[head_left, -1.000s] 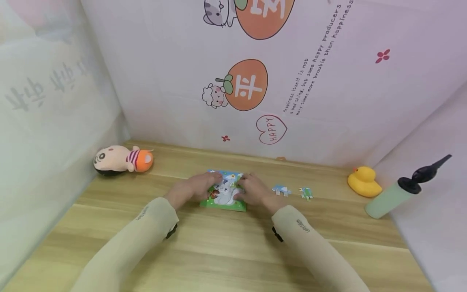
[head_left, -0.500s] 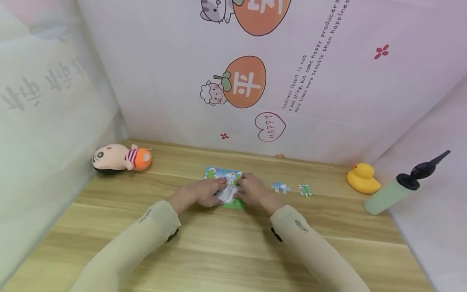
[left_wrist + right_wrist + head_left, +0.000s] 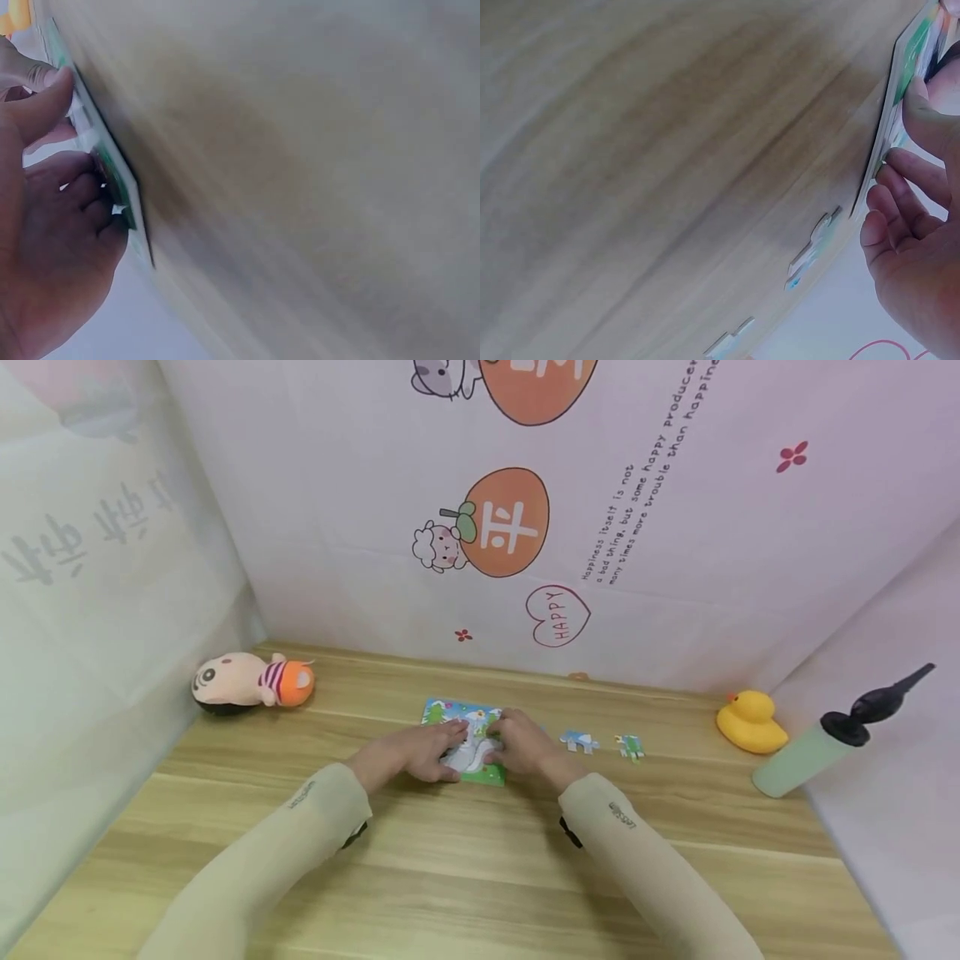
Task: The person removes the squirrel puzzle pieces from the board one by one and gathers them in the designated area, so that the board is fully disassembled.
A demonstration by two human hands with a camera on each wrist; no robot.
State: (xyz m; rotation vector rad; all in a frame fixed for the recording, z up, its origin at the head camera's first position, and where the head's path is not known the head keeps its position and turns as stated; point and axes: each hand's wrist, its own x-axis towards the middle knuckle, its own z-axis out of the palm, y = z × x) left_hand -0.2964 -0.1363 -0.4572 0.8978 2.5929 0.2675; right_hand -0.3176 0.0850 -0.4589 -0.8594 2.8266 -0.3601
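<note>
A small jigsaw puzzle (image 3: 437, 710) with a grey cartoon animal on green and blue lies flat on the table, mostly under both hands. My left hand (image 3: 420, 752) covers its left part; in the left wrist view, the thumb and bent fingers rest against the puzzle (image 3: 112, 169). The right hand (image 3: 522, 742) lies over the right edge. Its thumb and fingertips touch the puzzle (image 3: 915, 52) in the right wrist view, with the other fingers loosely bent. Whether a single piece sits under the fingertips is hidden. Two loose pieces, one blue (image 3: 580, 742) and one green (image 3: 630, 747), lie to the right.
A plush doll (image 3: 240, 681) lies on its side at the back left of the wooden table (image 3: 465, 877). At the far right stand a yellow rubber duck (image 3: 750, 722) and a tilted mint-green cylinder (image 3: 802, 756) with a black nozzle. Printed cloth walls (image 3: 337, 527) enclose the back and sides.
My left hand has slid right and slightly toward me across the puzzle, uncovering its upper left corner. The right hand stays nearly in place, and the loose pieces have not moved.
</note>
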